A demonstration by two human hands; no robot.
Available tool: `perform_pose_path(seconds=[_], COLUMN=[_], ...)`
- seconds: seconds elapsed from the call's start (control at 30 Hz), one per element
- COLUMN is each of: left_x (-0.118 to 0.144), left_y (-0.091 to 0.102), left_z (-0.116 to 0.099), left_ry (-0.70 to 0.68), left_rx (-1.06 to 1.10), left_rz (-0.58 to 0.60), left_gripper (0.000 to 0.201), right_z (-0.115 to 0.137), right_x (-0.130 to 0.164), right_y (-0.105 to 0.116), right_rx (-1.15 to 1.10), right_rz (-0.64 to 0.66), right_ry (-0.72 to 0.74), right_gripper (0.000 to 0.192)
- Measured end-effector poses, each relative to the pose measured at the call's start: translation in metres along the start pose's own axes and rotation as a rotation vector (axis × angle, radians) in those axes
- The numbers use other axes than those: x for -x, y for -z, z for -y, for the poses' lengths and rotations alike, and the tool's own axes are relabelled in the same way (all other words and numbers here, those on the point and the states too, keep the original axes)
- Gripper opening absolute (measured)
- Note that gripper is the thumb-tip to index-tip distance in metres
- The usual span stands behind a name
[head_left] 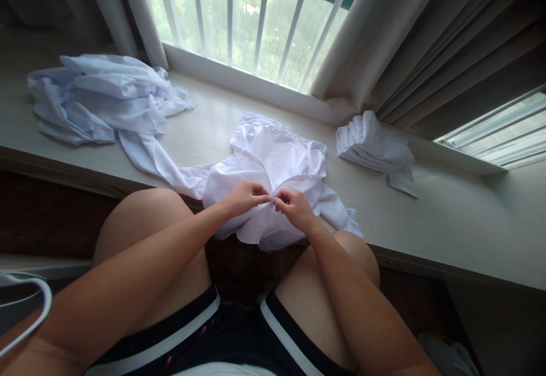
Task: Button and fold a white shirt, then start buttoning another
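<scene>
A white shirt (281, 157) lies spread on the pale window ledge, its lower part hanging over the front edge toward my knees. My left hand (251, 195) pinches one front edge of the shirt. Right beside it, my right hand (290, 202) pinches the other front edge, and the fingertips of both hands nearly meet. Above the hands the shirt's front parts in a V. One sleeve stretches left and another hangs at the right. Whatever small part sits between my fingertips is too small to make out.
A crumpled heap of white clothes (106, 97) lies on the ledge (447, 217) at the left. Folded white garments (375, 145) are stacked at the right. Grey curtains (401, 40) flank a barred window (251, 23). A white cable (46, 302) loops at the lower left.
</scene>
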State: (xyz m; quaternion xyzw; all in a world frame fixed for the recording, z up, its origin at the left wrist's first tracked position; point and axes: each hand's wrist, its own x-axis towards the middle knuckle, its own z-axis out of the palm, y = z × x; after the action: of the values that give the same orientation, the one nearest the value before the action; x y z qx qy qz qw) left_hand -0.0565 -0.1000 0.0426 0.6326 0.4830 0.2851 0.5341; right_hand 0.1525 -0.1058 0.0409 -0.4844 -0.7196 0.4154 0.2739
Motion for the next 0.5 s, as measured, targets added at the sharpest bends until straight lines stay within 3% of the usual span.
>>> perform_pose_path(seconds=[0.23,0.5], left_x=[0.0000,-0.0011], left_y=[-0.0030,-0.0020], left_z=[0.0020,0.0012], left_ry=[-0.013,-0.005], left_rx=[0.020,-0.014], left_rz=[0.008,-0.004], left_gripper=[0.038,0.027], right_z=[0.0007,0.0011], right_x=[0.0007,0.0008], right_y=[-0.0020,-0.0015], right_rx=[-0.003,-0.001], right_rz=[0.016,0.013], right_ry=[0.007,-0.002], right_gripper=[0.028,0.023])
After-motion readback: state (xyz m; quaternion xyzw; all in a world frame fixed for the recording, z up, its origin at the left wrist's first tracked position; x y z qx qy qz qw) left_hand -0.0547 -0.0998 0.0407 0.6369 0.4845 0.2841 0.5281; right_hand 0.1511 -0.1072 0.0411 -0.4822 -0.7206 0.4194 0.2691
